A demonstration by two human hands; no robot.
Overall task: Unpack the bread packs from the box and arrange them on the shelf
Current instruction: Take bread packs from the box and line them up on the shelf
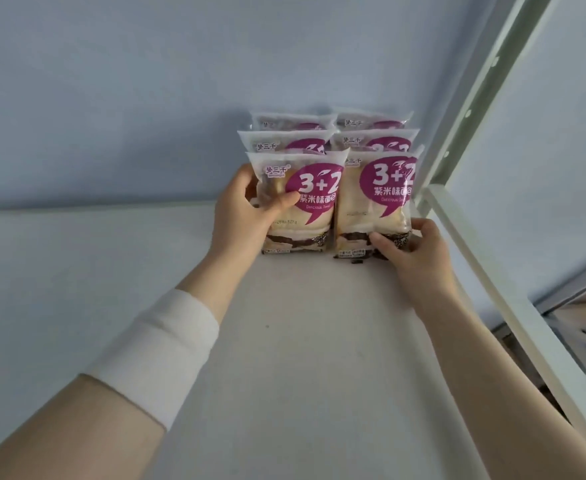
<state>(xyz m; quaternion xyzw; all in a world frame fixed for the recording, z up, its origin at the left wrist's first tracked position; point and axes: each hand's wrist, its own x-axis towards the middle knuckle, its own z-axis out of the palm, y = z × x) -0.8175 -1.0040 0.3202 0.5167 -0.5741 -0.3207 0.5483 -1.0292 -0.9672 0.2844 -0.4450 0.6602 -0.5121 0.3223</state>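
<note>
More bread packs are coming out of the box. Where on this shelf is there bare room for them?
The shelf is bare left of the left front pack, out to the wall, and in front of both rows toward the near edge. The right side is crowded: the right front pack sits close to the white frame, with the right hand in the gap.

front bread packs (pixel 298 202) printed "3+2", "紫米味面包", "Delicious Toast", brand "梦三千"
</note>
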